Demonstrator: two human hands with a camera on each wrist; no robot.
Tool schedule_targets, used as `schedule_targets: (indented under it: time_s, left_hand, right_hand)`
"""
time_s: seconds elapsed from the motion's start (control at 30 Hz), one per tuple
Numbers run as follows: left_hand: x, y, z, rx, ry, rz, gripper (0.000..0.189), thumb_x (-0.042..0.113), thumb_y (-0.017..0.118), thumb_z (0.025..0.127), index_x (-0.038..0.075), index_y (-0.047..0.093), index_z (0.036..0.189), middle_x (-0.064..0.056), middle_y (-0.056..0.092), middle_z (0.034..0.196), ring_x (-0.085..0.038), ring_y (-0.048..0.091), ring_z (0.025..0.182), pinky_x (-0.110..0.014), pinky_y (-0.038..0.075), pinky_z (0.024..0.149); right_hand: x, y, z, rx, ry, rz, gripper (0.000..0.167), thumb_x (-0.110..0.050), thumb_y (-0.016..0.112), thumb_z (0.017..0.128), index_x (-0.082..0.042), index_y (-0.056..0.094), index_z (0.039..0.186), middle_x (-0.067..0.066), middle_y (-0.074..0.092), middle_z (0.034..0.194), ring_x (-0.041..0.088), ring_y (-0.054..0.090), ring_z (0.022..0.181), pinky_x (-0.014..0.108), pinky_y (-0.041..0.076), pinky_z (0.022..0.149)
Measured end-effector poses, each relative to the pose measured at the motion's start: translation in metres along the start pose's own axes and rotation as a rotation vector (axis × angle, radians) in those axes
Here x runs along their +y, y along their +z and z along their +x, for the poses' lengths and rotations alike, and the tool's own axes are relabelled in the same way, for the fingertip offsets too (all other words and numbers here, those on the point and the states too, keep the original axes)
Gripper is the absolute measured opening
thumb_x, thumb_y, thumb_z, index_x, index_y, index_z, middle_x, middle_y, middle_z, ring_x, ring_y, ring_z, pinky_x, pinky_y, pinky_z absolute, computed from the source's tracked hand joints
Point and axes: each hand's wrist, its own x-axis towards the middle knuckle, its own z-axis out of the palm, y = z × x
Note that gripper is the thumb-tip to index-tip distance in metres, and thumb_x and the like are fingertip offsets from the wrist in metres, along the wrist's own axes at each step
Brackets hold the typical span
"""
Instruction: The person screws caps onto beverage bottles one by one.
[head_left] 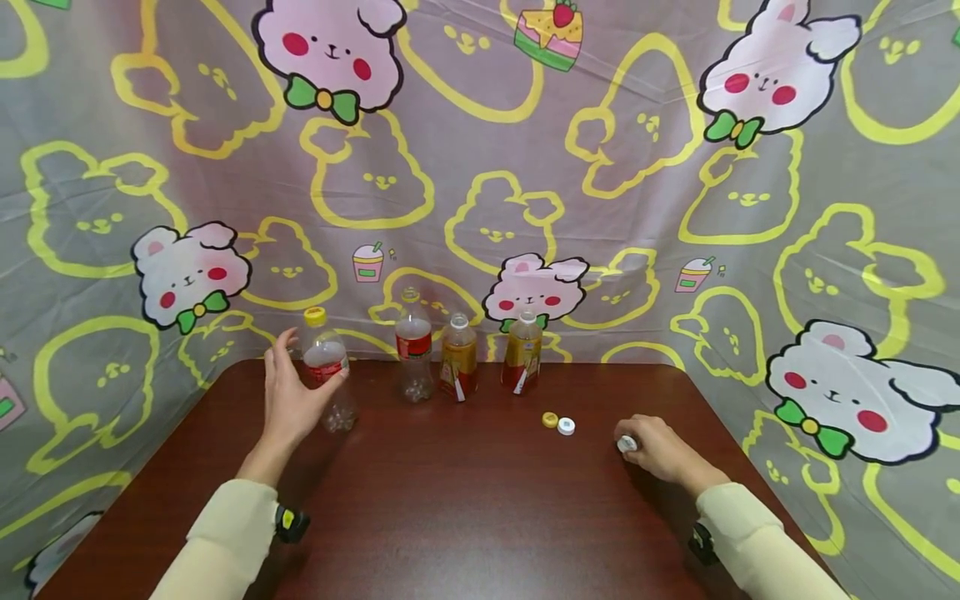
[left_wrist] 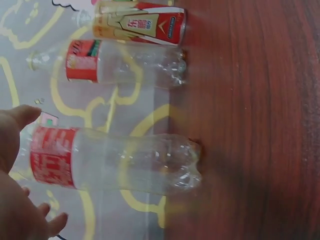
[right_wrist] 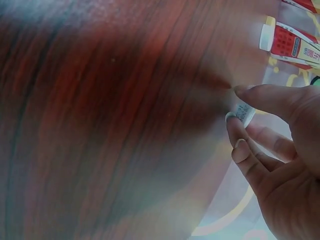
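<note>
A clear plastic bottle (head_left: pixel 341 408) with a red label and yellow cap (head_left: pixel 315 317) stands at the table's left. My left hand (head_left: pixel 288 400) is beside it, thumb and fingers spread around its label; in the left wrist view there are gaps between the hand (left_wrist: pixel 20 200) and the bottle (left_wrist: pixel 115 160). On the right of the table, my right hand (head_left: pixel 660 450) pinches a white bottle cap (head_left: pixel 627 444) between thumb and fingers. The right wrist view shows this cap (right_wrist: pixel 244 113) low by the tabletop, partly hidden by the fingertips (right_wrist: pixel 239 131).
An uncapped red-label bottle (head_left: pixel 415 358) and two uncapped amber-and-red bottles, one left (head_left: pixel 459 358) and one right (head_left: pixel 522 354), stand along the back. A yellow cap (head_left: pixel 550 420) and a white cap (head_left: pixel 566 427) lie right of center. Patterned cloth (head_left: pixel 480 150) hangs behind the table.
</note>
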Motion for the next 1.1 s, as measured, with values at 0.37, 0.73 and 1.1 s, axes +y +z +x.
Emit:
schedule_targets:
  time_s: [0.37,0.73,1.1]
  left_hand:
    - [0.031,0.000,-0.007,0.115,0.206,-0.003,0.092,0.018,0.091,0.075,0.007,0.038,0.149,-0.024,0.046,0.129,-0.041,0.048,0.112,-0.051,0.039,0.088]
    - [0.070,0.034,-0.022,-0.050,0.342,0.020,0.081,0.026,0.091,0.077,0.009,0.048,0.143,-0.013,0.056,0.126,-0.025,0.055,0.089,-0.041,0.048,0.072]
    - [0.088,0.095,-0.026,-0.227,0.254,0.048,0.095,0.038,0.089,0.079,0.008,0.038,0.154,-0.013,0.051,0.143,-0.035,0.058,0.123,-0.059,0.052,0.093]
  right_hand:
    - [-0.007,-0.006,0.004,0.069,-0.008,0.019,0.029,0.008,0.082,0.073,-0.009,0.071,0.094,-0.002,0.065,0.084,0.014,0.061,0.077,0.033,0.052,0.066]
    - [-0.026,-0.018,0.021,0.190,-0.055,0.054,0.020,0.002,0.080,0.082,-0.006,0.078,0.099,0.002,0.070,0.091,0.008,0.062,0.073,0.027,0.054,0.064]
    - [-0.045,-0.031,0.030,0.246,-0.082,0.161,0.028,0.006,0.082,0.079,-0.002,0.075,0.105,0.005,0.071,0.096,0.011,0.069,0.076,0.027,0.057,0.065]
